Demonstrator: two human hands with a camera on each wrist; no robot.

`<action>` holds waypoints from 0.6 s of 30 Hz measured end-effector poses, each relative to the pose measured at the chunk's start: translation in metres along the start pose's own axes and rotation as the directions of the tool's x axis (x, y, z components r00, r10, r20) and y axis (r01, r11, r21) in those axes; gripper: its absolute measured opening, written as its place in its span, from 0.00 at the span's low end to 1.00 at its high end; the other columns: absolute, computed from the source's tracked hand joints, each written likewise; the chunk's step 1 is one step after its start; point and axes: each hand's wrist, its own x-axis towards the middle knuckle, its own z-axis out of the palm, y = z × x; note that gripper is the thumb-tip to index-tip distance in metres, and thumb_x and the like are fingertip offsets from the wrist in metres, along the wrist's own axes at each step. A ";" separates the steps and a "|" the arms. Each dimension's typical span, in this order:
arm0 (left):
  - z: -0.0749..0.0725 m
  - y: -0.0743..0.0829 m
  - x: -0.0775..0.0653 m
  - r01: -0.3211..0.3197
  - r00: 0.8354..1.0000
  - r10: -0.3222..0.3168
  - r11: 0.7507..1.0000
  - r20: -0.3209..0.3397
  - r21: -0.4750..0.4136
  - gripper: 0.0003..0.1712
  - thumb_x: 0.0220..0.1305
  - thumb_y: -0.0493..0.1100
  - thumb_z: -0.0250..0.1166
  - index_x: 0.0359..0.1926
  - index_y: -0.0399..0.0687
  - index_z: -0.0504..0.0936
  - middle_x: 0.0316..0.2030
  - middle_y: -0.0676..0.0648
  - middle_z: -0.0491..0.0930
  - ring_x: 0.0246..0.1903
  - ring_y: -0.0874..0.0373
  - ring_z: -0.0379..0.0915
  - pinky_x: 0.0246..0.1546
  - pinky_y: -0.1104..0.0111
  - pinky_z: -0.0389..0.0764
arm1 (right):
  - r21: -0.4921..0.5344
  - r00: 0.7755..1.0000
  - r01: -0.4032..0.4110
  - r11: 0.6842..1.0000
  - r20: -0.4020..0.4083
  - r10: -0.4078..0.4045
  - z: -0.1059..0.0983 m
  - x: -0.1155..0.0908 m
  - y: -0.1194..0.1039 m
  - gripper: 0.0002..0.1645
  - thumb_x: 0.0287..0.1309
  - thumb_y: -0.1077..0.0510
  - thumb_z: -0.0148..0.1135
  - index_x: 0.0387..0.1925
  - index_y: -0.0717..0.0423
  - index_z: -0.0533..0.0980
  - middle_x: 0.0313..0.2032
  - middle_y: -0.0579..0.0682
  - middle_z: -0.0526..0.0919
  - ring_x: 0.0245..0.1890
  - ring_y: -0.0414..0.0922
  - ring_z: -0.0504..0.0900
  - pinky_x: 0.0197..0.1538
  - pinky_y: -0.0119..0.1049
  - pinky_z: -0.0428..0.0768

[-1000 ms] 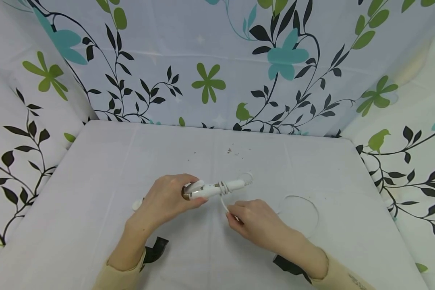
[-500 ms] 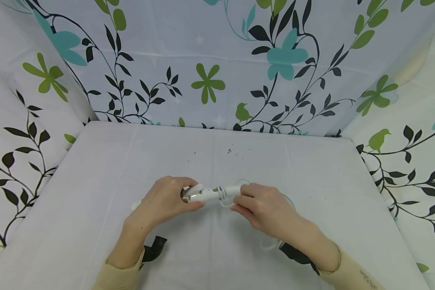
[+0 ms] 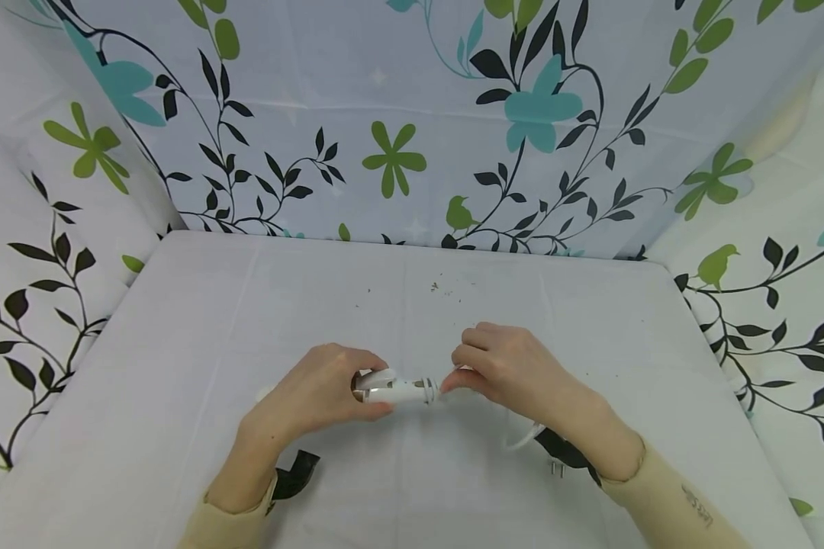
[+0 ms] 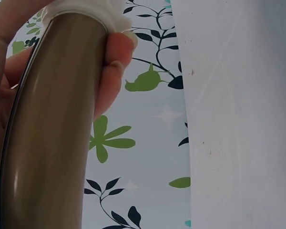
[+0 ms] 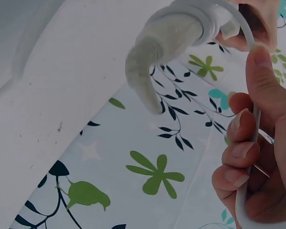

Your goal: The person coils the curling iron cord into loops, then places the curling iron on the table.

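Head view: left hand (image 3: 326,385) center-left of frame, fingers curled round the brown barrel (image 4: 52,109) of a white device (image 3: 400,392), held at frame center over white tabletop (image 3: 398,488). Right hand (image 3: 508,370), right of center, fingers curled on white cord (image 5: 241,206); cord loops round the device's handle. Plug prongs (image 3: 557,468) lower right, below right wrist. Leaf-patterned cloth (image 3: 281,61) across top of frame.
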 end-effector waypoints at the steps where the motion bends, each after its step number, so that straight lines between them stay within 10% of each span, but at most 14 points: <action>1: 0.000 0.001 0.000 -0.006 1.000 0.006 1.000 0.005 -0.007 0.18 0.41 0.54 0.76 0.34 0.57 0.83 0.25 0.64 0.77 0.20 0.71 0.66 0.21 0.75 0.69 | 0.008 1.000 -0.001 1.000 0.009 0.001 -0.001 0.000 0.002 0.19 0.44 0.42 0.70 0.20 0.49 0.73 0.19 0.39 0.67 0.20 0.34 0.63 0.23 0.22 0.63; 18: 0.001 0.018 -0.003 -0.103 0.988 0.116 0.987 0.104 -0.120 0.16 0.42 0.53 0.76 0.33 0.58 0.83 0.24 0.65 0.75 0.19 0.70 0.65 0.19 0.76 0.68 | 0.294 0.986 -0.013 0.956 0.161 -0.036 0.002 0.010 0.018 0.13 0.47 0.45 0.70 0.21 0.46 0.78 0.19 0.37 0.63 0.20 0.29 0.61 0.25 0.20 0.62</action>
